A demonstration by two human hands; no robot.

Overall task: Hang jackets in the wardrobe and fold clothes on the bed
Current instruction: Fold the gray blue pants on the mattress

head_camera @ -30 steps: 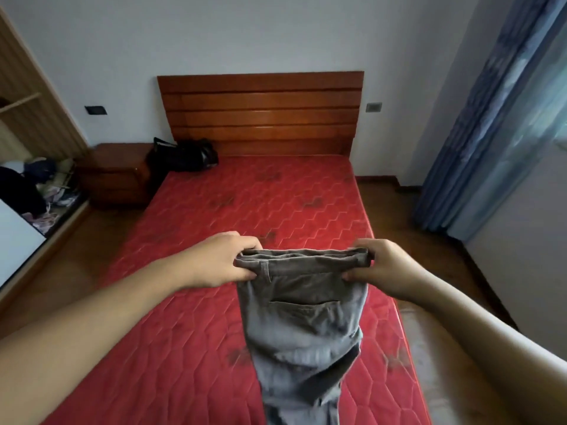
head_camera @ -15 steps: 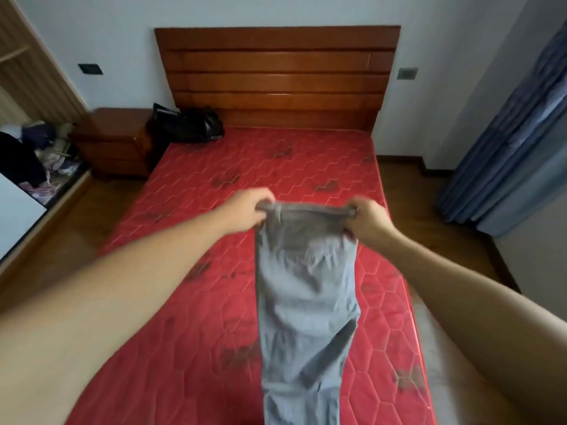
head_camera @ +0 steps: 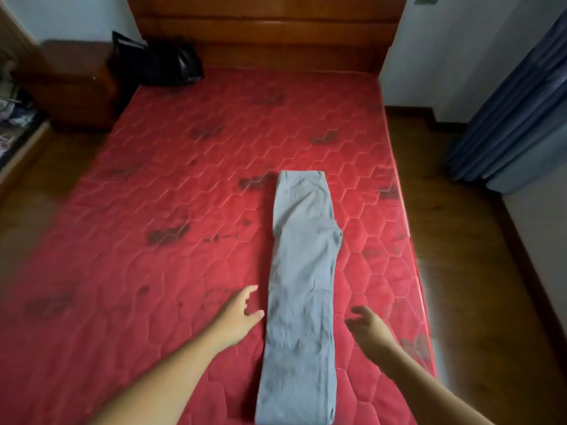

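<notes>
Grey trousers [head_camera: 302, 271] lie flat and lengthwise on the red quilted mattress [head_camera: 171, 240], folded leg on leg, waistband toward the headboard. My left hand [head_camera: 237, 314] hovers just left of the trousers, fingers relaxed and spread, holding nothing. On the other side of the trousers my right hand [head_camera: 366, 325] is likewise empty with loose fingers. Neither hand touches the cloth.
A black bag [head_camera: 159, 61] sits at the mattress's far left corner beside a wooden nightstand [head_camera: 70, 84]. The wooden headboard [head_camera: 264, 29] runs along the back. Blue curtains [head_camera: 518, 118] hang at right. Part of the wardrobe with clothes [head_camera: 12, 115] shows at the left edge.
Both hands let go of the waistband after laying the trousers flat on the mattress. They have drawn back toward me to either side of the legs.
</notes>
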